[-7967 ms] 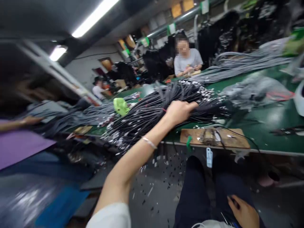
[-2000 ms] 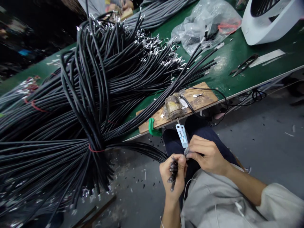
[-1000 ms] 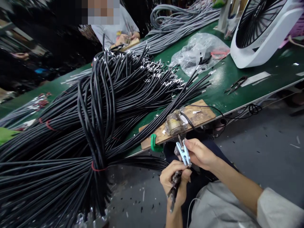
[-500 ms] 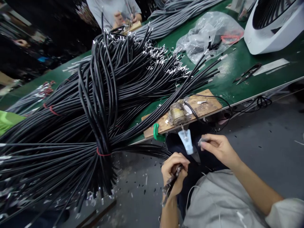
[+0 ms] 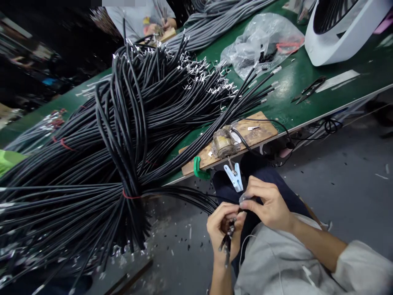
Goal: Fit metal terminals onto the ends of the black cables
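Observation:
My left hand [image 5: 225, 225] is closed around a bunch of black cables [image 5: 196, 197]. Their stripped, pale-tipped ends [image 5: 227, 241] stick out below its fingers. Right beside it, my right hand [image 5: 265, 203] pinches with thumb and forefinger at the near side of that bunch. Something grey covers those fingertips, and whatever lies between them is hidden. Just above my hands, a light blue clothespin [image 5: 235, 178] hangs on the shaft of a small tape-wrapped motor [image 5: 224, 142]. The motor sits on a wooden board [image 5: 260, 127], held near a green clamp [image 5: 199, 168] at the table edge.
A large heap of black cables [image 5: 123, 110] covers the table's left, one bundle tied with a red band [image 5: 131, 197]. Toward the right lie snips [image 5: 308, 90], a clear plastic bag [image 5: 260, 41] and a white fan-like appliance [image 5: 334, 32]. Another person [image 5: 141, 20] works across the green table [image 5: 291, 106].
My right hand has moved left and down to meet my left hand at the cable ends. The clothespin has turned and now shows both its legs. The whole view has shifted slightly.

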Tool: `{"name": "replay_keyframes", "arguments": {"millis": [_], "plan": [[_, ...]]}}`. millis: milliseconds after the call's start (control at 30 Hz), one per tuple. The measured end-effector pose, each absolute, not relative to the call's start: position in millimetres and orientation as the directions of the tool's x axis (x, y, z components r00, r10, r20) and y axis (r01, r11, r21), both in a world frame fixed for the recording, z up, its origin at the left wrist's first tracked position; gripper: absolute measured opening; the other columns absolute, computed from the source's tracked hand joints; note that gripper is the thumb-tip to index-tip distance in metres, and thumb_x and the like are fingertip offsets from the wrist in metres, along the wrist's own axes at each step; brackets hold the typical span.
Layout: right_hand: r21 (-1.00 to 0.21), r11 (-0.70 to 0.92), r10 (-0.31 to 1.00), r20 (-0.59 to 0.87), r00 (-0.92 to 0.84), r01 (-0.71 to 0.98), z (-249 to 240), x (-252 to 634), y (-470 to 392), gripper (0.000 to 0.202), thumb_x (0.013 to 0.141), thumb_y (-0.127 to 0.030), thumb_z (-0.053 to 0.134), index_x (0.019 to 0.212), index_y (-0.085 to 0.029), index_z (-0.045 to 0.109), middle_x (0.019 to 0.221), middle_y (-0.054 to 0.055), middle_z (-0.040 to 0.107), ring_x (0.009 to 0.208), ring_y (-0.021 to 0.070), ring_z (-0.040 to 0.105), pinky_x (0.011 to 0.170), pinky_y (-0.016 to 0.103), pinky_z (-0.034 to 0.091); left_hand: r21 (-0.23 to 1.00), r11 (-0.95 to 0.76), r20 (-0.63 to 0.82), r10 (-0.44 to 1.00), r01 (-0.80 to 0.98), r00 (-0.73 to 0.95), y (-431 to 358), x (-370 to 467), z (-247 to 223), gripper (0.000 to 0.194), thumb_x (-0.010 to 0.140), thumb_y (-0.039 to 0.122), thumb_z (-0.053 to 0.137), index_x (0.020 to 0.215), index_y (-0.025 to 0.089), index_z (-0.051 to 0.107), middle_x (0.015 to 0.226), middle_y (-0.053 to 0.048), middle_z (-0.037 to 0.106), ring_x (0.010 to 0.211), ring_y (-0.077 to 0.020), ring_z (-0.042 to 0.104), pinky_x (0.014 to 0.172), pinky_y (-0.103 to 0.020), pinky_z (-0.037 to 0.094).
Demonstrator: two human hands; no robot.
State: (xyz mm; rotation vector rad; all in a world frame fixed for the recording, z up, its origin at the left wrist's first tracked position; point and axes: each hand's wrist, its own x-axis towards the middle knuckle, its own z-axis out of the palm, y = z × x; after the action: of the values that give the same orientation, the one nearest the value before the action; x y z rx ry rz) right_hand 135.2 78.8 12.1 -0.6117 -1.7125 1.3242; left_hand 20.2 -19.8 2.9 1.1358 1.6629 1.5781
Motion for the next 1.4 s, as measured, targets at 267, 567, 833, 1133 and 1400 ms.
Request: {"name": "replay_keyframes", "arguments": {"millis": [267, 567, 833, 1133, 1400], "plan": [[-0.699, -0.526, 0.78, -0.169, -0.603, -0.485, -9, 114, 53, 0.025, 0.08, -0.039, 0.07, 0.071, -0.017, 0.061, 0.064, 0.0, 0.052, 0.054, 0.012, 0.048, 0.046, 0.025, 0.04, 0.994, 0.071, -0.012, 0.824, 0.081, -0.566, -22, 32, -5, 0.021, 0.085, 0.033, 0.065, 0.074, 0.015, 0.061, 0.048, 0.007, 0.047, 0.034, -0.0056, 0.043, 0.038, -0.017, 0.033], [-0.723, -0.563, 0.659, -0.1, -0.746, -0.4, -4, 131, 72, 0.034, 0.081, -0.046, 0.069, 0.082, -0.012, 0.065, 0.073, 0.002, 0.055, 0.063, 0.0094, 0.05, 0.059, 0.022, 0.043, 0.99, 0.023, 0.027, 0.934, 0.137, -0.356, -22, 20, 10, 0.035, 0.093, 0.031, 0.053, 0.063, 0.015, 0.061, 0.042, 0.005, 0.047, 0.028, -0.0054, 0.043, 0.034, -0.017, 0.032], [-0.913, -0.213, 0.824, 0.024, -0.566, -0.348, 1, 127, 68, 0.032, 0.077, -0.042, 0.074, 0.065, -0.016, 0.059, 0.065, 0.001, 0.054, 0.058, 0.0124, 0.051, 0.052, 0.025, 0.042, 0.997, 0.067, -0.077, 0.915, -0.039, -0.396, -22, 28, 5, 0.033, 0.089, 0.035, 0.06, 0.064, 0.015, 0.053, 0.049, 0.005, 0.05, 0.03, -0.0038, 0.042, 0.032, -0.014, 0.028], [-0.938, 0.161, 0.83, 0.297, -0.471, -0.307, -3, 134, 70, 0.022, 0.083, -0.036, 0.067, 0.07, -0.019, 0.066, 0.069, 0.006, 0.06, 0.063, 0.017, 0.052, 0.06, 0.033, 0.044, 0.999, 0.022, -0.032, 0.95, -0.035, -0.31, -16, 17, 5, 0.024, 0.086, 0.032, 0.064, 0.071, 0.014, 0.066, 0.056, 0.001, 0.056, 0.035, -0.0043, 0.043, 0.034, -0.016, 0.029], [-0.814, -0.578, 0.281, -0.266, -0.922, 0.058, 2, 145, 125, 0.038, 0.058, -0.041, 0.085, 0.062, -0.011, 0.062, 0.049, -0.004, 0.05, 0.044, 0.0051, 0.038, 0.043, 0.02, 0.024, 0.994, -0.093, 0.109, 0.939, 0.062, -0.326, 1, 17, 14, 0.016, 0.074, 0.027, 0.077, 0.069, 0.016, 0.067, 0.062, 0.0, 0.056, 0.055, -0.0095, 0.051, 0.05, -0.019, 0.039]]}}
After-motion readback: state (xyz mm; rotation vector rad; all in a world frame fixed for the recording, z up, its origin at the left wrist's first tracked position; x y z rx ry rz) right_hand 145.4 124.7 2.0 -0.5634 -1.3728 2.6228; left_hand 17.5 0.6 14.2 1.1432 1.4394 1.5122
